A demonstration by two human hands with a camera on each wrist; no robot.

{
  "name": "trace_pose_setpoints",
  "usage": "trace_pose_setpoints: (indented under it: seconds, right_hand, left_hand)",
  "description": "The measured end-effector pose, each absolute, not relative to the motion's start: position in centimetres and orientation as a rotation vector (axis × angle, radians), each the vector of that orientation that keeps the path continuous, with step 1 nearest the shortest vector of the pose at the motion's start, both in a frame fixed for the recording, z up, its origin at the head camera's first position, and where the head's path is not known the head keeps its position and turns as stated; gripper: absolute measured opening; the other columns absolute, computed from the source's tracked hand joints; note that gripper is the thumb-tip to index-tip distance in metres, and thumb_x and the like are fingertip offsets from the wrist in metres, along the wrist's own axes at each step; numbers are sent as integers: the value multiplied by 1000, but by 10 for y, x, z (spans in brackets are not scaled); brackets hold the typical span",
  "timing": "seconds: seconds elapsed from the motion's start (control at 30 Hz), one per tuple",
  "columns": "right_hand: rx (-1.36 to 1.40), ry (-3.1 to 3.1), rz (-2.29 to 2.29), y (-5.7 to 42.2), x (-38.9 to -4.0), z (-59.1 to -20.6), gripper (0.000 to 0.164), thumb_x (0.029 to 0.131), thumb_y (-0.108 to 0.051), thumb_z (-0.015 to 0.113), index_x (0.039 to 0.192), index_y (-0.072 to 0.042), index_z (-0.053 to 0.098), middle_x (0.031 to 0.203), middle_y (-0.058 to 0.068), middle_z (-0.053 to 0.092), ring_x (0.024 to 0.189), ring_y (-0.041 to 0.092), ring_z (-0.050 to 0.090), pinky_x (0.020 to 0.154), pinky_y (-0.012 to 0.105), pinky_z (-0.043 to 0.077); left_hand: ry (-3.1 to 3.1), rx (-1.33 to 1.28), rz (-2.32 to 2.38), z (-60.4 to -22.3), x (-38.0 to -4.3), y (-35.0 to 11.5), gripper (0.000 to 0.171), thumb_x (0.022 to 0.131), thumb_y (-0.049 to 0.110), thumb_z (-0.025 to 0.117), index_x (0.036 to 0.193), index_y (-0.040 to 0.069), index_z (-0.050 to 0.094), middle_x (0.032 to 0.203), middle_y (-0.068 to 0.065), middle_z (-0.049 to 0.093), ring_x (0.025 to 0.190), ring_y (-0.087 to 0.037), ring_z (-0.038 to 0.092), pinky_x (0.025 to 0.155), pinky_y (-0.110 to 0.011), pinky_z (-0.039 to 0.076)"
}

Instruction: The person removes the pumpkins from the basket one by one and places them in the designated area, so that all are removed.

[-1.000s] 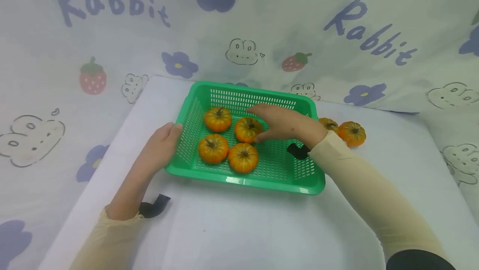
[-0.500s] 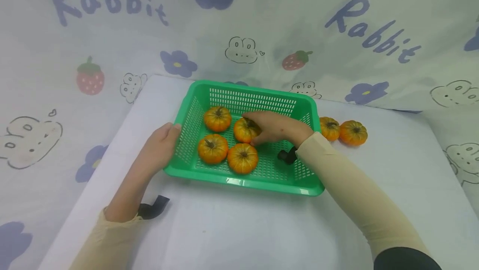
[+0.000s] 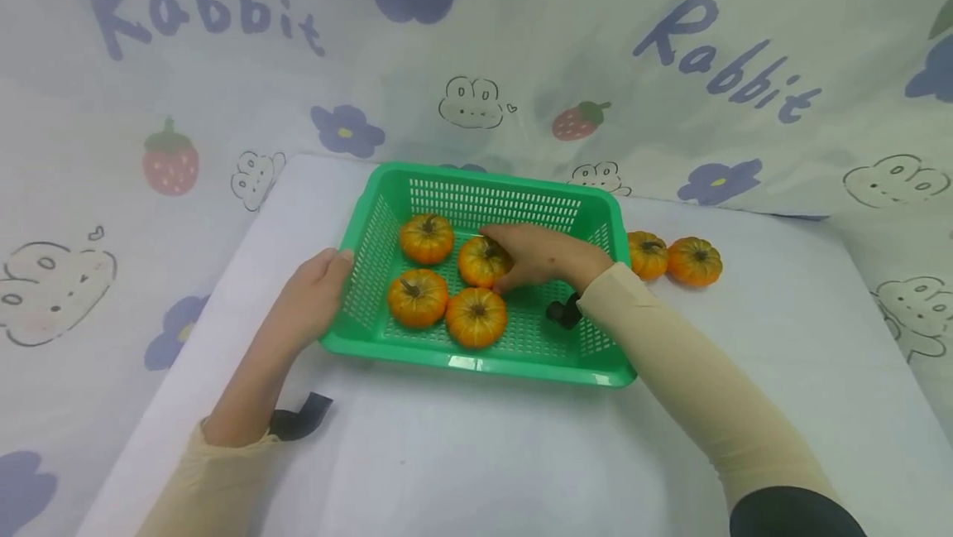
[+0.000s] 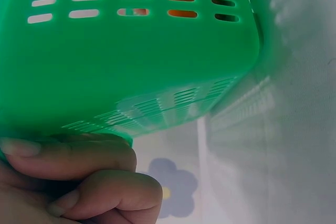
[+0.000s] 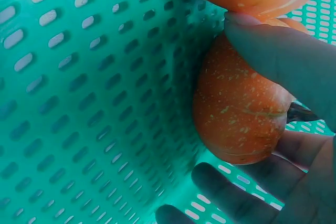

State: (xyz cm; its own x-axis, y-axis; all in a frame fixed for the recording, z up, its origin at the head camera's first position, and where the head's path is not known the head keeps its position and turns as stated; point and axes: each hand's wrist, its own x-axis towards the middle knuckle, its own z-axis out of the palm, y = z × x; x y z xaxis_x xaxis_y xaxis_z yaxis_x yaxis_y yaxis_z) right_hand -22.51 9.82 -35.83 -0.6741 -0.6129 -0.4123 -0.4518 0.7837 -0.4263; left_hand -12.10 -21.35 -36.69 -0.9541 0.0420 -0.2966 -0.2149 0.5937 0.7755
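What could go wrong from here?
1. Knock-on: the right hand grips one pumpkin, its thumb wedged close to the pumpkin in front; lifting may nudge that neighbor.
2. Basket shift: the left hand holds only the left end of the basket, while the right sleeve crosses the right rim in the head view. A bump there might swing it.

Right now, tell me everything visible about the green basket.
The green basket, plastic by its look, is rectangular and open-topped, with a solid rim and slotted walls and floor. It stands upright on the white table. Four pumpkins sit inside; the left hand grips its left rim, the right hand is inside.
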Motion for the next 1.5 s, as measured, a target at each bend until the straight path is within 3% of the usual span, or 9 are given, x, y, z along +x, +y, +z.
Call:
trace_pose_setpoints:
  seconds: [0.27, 0.73, 1.2, 1.5]
  right_hand:
    - [-792, 2410, -385, 101, -224, -357, 98, 90, -27, 85, 165, -9, 25, 165, 10, 37, 150, 29, 36, 122, 47, 29]
    - [-796, 2377, -412, 102, -224, -358, 94, 92, -20, 81, 165, -8, 24, 167, 10, 33, 152, 28, 32, 124, 46, 27]
    - [-789, 2402, -434, 101, -225, -361, 83, 91, -23, 84, 160, -12, 39, 158, 6, 47, 142, 26, 45, 119, 45, 35]
    - [-772, 2437, -424, 104, -226, -360, 83, 91, -29, 85, 158, -11, 40, 152, 8, 52, 135, 25, 51, 115, 43, 40]
  left_hand:
    - [2572, -122, 1289, -366, -121, -211, 61, 112, 53, 24, 125, 2, 53, 96, -17, 64, 75, -28, 63, 65, -39, 56]
    - [2560, -136, 1292, -370, -122, -212, 61, 112, 55, 24, 125, 2, 53, 97, -17, 63, 77, -28, 63, 67, -39, 55]
    - [2566, -175, 1257, -374, -122, -213, 64, 112, 56, 21, 126, 2, 52, 95, -16, 61, 77, -28, 62, 66, -38, 54]
    - [2574, -143, 1270, -372, -123, -210, 67, 112, 56, 21, 138, 0, 49, 103, -18, 65, 81, -28, 65, 67, -38, 56]
